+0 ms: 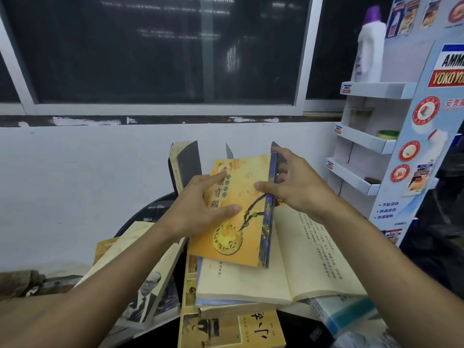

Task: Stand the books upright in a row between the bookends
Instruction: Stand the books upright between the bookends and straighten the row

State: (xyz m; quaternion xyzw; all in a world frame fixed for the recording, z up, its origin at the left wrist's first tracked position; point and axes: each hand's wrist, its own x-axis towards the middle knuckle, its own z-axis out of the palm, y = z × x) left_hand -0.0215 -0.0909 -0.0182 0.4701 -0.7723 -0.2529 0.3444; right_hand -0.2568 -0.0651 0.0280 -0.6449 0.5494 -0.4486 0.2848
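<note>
Both hands hold a yellow book (247,197) with a blue spine, tilted above the pile. My left hand (200,207) grips its left edge, thumb on the cover. My right hand (293,187) holds the spine side, fingers spread. Behind it stand dark metal bookends: one (190,162) with a cream book (175,164) leaning on it, a second (229,151) and a third (275,144) just behind my right fingers. An open book (301,257) lies flat beneath, on top of other stacked books (231,327).
A book with a portrait cover (148,287) lies slanted at the left on the round black table (148,212). A white wall and window are behind. A cardboard display shelf (371,136) with a white bottle (369,49) stands at the right.
</note>
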